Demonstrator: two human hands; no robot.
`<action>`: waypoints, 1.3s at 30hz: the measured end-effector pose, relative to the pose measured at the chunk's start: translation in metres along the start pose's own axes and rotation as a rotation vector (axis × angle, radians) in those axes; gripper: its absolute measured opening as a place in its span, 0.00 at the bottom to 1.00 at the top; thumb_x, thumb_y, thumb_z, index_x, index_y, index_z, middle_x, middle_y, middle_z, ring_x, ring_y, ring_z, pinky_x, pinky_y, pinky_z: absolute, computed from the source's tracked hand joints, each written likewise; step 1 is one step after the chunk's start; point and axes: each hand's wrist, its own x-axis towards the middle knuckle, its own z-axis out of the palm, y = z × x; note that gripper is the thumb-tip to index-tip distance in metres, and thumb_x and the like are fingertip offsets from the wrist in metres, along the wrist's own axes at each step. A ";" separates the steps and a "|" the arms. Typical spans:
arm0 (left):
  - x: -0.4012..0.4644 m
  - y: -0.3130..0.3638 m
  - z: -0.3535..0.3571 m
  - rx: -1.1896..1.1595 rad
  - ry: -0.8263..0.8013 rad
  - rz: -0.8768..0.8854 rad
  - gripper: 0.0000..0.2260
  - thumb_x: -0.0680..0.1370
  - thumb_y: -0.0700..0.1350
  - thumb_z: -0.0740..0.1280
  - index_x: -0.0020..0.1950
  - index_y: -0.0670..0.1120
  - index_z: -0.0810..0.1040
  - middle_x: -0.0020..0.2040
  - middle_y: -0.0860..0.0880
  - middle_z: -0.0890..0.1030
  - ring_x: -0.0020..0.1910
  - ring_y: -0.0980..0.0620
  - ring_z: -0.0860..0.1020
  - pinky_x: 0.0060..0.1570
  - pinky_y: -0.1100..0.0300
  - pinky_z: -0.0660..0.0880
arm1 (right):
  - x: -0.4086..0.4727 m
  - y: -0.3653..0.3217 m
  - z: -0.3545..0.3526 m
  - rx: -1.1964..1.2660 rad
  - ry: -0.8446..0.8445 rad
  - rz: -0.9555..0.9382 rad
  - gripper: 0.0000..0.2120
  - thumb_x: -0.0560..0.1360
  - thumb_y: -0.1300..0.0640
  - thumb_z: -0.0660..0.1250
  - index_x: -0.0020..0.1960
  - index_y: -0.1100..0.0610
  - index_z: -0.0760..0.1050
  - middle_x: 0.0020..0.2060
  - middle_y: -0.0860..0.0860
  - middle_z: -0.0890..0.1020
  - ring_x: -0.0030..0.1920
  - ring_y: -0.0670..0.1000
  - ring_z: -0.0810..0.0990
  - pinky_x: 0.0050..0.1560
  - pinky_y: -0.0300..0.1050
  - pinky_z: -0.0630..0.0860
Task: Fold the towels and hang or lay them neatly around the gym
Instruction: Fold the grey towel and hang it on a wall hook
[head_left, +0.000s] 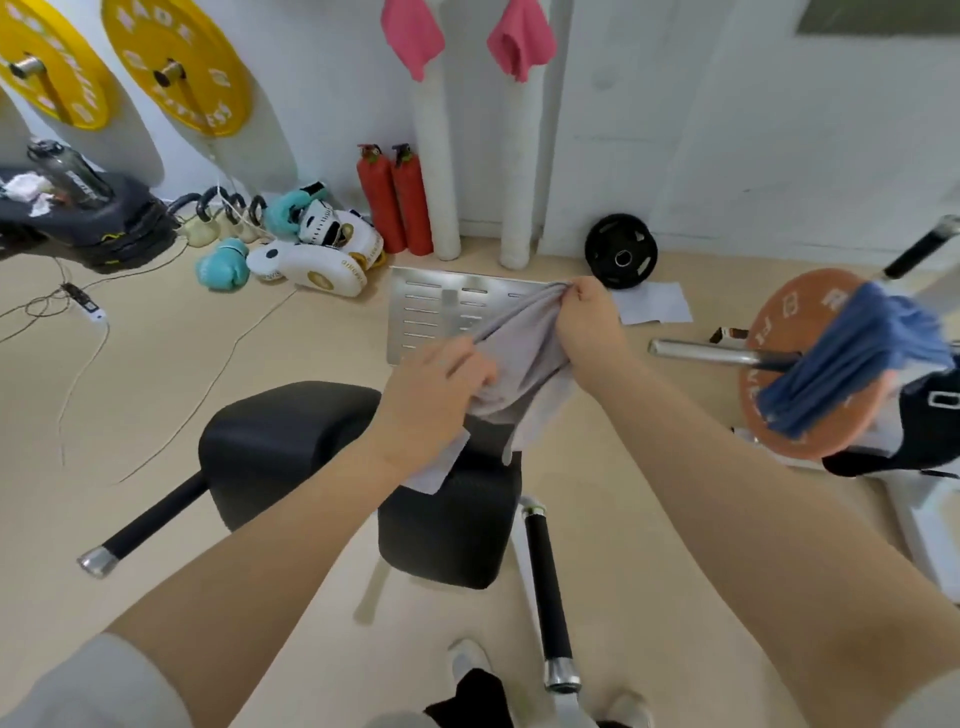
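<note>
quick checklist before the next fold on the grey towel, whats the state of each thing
1. Left hand grips the grey towel: ok.
2. Right hand pinches its upper edge: ok.
3. Towel spread flat for folding: not ok, bunched between the hands.
4. Towel clear of the floor: ok, its lower end hangs onto the black pad.
5. Corners lined up: cannot tell, hidden in folds.
6. Other towels placed: ok, blue towel draped on the barbell, pink towels hung up.
</note>
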 end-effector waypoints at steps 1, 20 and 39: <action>-0.006 -0.002 0.004 -0.061 -0.325 0.006 0.10 0.72 0.37 0.58 0.50 0.48 0.71 0.48 0.49 0.75 0.43 0.51 0.71 0.42 0.58 0.72 | -0.004 0.000 -0.004 0.018 -0.013 -0.016 0.12 0.80 0.62 0.50 0.48 0.55 0.72 0.42 0.50 0.73 0.43 0.47 0.71 0.40 0.31 0.66; -0.007 0.133 -0.018 -0.473 -0.421 -0.360 0.08 0.74 0.49 0.68 0.44 0.45 0.75 0.36 0.50 0.74 0.36 0.53 0.70 0.36 0.62 0.65 | -0.155 0.045 -0.119 0.182 -0.470 -0.043 0.06 0.60 0.65 0.59 0.31 0.55 0.70 0.27 0.48 0.75 0.30 0.46 0.73 0.31 0.36 0.68; -0.018 0.098 -0.004 -1.163 -0.196 -1.534 0.18 0.76 0.57 0.63 0.53 0.42 0.74 0.45 0.45 0.77 0.52 0.46 0.75 0.60 0.51 0.72 | -0.157 0.042 -0.135 -0.151 0.202 0.090 0.16 0.77 0.53 0.59 0.33 0.56 0.60 0.27 0.49 0.63 0.28 0.48 0.61 0.29 0.39 0.58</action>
